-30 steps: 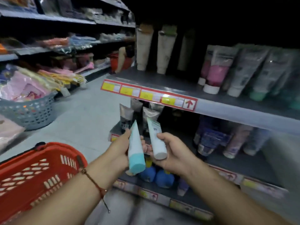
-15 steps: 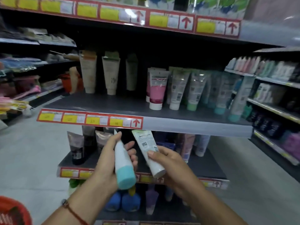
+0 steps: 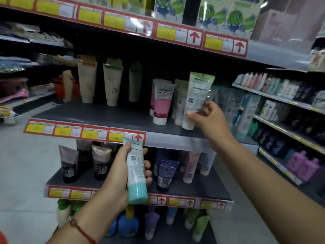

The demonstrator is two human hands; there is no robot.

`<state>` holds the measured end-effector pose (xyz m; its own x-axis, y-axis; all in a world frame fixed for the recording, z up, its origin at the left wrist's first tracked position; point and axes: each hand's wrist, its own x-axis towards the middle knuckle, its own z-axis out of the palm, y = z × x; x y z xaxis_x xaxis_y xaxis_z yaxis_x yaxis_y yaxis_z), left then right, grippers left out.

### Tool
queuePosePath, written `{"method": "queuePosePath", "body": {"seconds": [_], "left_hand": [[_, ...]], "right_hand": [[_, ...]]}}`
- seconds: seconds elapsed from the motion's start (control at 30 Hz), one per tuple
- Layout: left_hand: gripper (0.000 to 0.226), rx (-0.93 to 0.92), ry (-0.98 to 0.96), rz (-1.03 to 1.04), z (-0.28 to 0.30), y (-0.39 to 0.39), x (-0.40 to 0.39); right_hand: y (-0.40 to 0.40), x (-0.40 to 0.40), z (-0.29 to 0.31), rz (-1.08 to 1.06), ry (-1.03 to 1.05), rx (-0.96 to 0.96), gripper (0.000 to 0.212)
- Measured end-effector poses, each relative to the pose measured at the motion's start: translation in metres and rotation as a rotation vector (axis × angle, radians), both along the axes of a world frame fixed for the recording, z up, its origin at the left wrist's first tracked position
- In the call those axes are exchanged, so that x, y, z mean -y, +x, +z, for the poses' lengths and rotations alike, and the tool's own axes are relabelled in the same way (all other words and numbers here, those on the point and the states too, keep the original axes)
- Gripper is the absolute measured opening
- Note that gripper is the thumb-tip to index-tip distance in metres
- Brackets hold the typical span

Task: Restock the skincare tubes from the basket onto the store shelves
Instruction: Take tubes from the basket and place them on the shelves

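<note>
A dim store aisle: dark shelves edged with red-and-yellow price strips, tubes standing cap-down in short rows. On the middle shelf (image 3: 105,114) my right hand (image 3: 207,118) has its fingers curled round the lower half of a green-topped tube (image 3: 197,95), its white cap at or just above the board; I cannot tell whether it touches. It stands just beside a pale tube and the pink tube (image 3: 161,104), so a sideways nudge on release could tip that row like dominoes. My left hand (image 3: 123,173) grips a teal-capped tube (image 3: 136,171) low, in front of the lower shelf (image 3: 202,189). The shelf's left half is open between the tall cream tubes (image 3: 87,81) and the pink one; the front lip is near, so set back from it.
</note>
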<state>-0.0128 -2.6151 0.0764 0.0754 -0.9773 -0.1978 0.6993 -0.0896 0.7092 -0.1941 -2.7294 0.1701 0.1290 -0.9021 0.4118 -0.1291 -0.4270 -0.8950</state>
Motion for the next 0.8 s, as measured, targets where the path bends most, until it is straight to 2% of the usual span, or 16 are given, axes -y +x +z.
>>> {"method": "queuePosePath", "body": {"seconds": [0.17,0.27,0.47,0.53,0.6,0.7,0.73,0.8], "left_hand": [[0.059,0.053,-0.001,-0.002,-0.008,0.008,0.006],[0.057,0.08,-0.017,-0.013,-0.007,0.01,0.01],[0.056,0.135,-0.095,-0.058,-0.004,-0.001,0.007],[0.055,0.151,-0.121,-0.071,-0.004,-0.006,0.004],[0.056,0.181,-0.131,-0.064,-0.003,-0.012,0.002],[0.06,0.227,-0.12,-0.001,-0.005,-0.021,0.004],[0.057,0.238,-0.11,0.018,-0.007,-0.025,0.005],[0.042,0.285,-0.084,0.046,-0.011,-0.036,0.006]], "right_hand": [[0.014,0.041,-0.027,-0.167,-0.099,-0.219,0.033],[0.018,0.05,-0.033,-0.214,-0.141,-0.266,0.035],[0.017,0.036,-0.038,-0.285,-0.136,-0.221,0.068],[0.015,0.009,-0.045,-0.303,-0.211,-0.17,0.058],[0.014,-0.026,-0.062,-0.237,-0.214,-0.209,0.043],[0.021,-0.081,-0.098,0.035,0.065,-0.322,0.036],[0.025,-0.095,-0.108,0.139,0.222,-0.261,0.034],[0.029,-0.115,-0.119,0.312,0.585,0.004,0.026]]}}
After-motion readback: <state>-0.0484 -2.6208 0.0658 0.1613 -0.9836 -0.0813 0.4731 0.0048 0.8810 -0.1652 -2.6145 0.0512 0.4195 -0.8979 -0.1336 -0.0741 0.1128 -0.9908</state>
